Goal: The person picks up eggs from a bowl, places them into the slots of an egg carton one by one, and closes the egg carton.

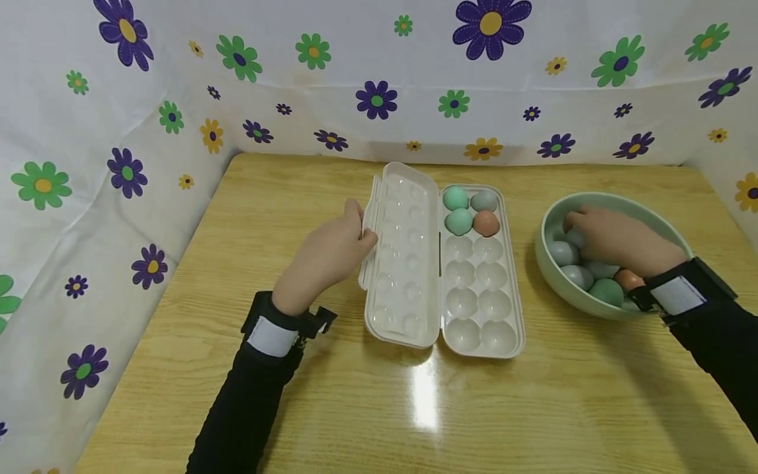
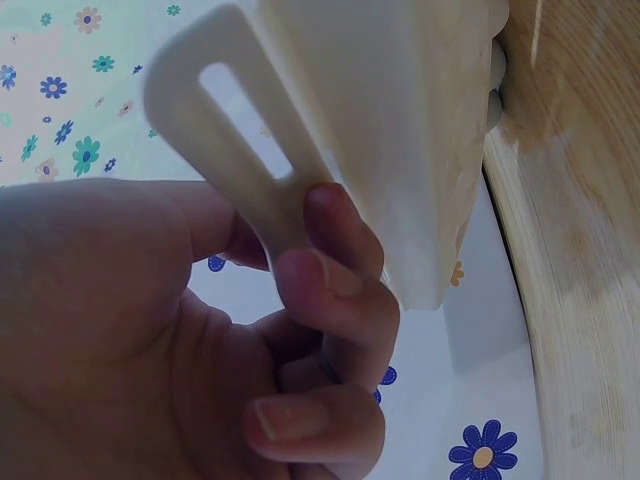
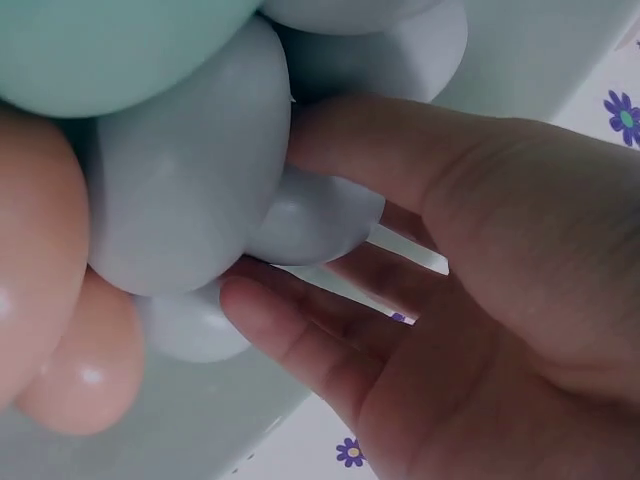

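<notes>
Egg carton [image 1: 462, 303] lies unfolded on wooden table [image 1: 331, 408], lid [image 1: 411, 257] on the left. Far end of carton holds two green eggs [image 1: 458, 222], one grey egg [image 1: 483, 201], one orange egg [image 1: 486, 224]; other cups bare. Left hand [image 1: 328, 253] has fingers curled, pinching slotted flap [image 2: 180, 95] at lid's outer edge. Pale green bowl [image 1: 639, 212] sits right of carton with more eggs [image 1: 562, 253]. Right hand [image 1: 616, 240] is inside bowl, fingers spread around grey ones; can't tell if pinching any. Flowered cloth [image 1: 331, 72] behind table.
</notes>
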`<act>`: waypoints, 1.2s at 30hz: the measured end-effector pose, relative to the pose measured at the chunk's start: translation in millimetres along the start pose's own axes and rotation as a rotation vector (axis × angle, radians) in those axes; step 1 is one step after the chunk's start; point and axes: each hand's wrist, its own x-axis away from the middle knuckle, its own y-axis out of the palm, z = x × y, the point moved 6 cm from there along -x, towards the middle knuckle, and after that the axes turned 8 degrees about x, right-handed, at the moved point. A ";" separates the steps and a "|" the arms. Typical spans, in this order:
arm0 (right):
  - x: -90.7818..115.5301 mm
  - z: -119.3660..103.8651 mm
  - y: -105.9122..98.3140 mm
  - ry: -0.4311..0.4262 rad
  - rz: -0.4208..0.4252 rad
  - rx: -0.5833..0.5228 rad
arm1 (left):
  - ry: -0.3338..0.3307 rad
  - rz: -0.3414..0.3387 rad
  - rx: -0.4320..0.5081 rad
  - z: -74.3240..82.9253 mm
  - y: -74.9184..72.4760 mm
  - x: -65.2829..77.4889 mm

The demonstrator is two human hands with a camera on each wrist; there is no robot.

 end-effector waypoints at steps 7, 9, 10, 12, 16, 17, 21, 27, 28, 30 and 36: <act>3.9 0.9 -6.6 0.050 -0.026 -0.060 | 0.000 0.004 -0.006 1.4 -0.9 0.6; 3.2 2.0 -8.3 0.057 -0.033 -0.069 | -0.002 0.003 -0.005 1.2 -1.0 0.3; 2.9 2.8 -9.3 0.060 -0.034 -0.074 | -0.003 0.003 -0.005 1.3 -1.1 0.3; 2.3 4.4 -11.6 0.058 -0.027 -0.077 | -0.004 0.002 -0.004 1.3 -1.4 0.0; 3.9 3.9 -18.8 0.057 -0.002 -0.074 | -0.004 -0.002 0.000 1.7 -1.2 0.1; 4.6 2.6 -21.4 0.054 0.007 -0.069 | -0.003 -0.003 0.002 1.7 -1.1 0.0; 8.2 -8.0 -34.9 0.050 0.032 -0.059 | -0.001 -0.004 0.007 1.8 -0.8 0.8; 12.7 -34.9 -59.1 0.045 0.075 -0.049 | -0.002 -0.002 0.002 2.5 -2.2 0.2; 12.5 -40.9 -62.5 0.037 0.092 -0.052 | -0.001 0.000 0.002 2.6 -2.5 0.0; 11.0 -52.7 -67.5 0.012 0.124 -0.063 | 0.000 0.001 -0.002 2.9 -2.7 -0.4; -0.8 -88.9 -68.8 -0.053 0.178 -0.110 | -0.010 -0.008 -0.003 2.4 -1.5 0.5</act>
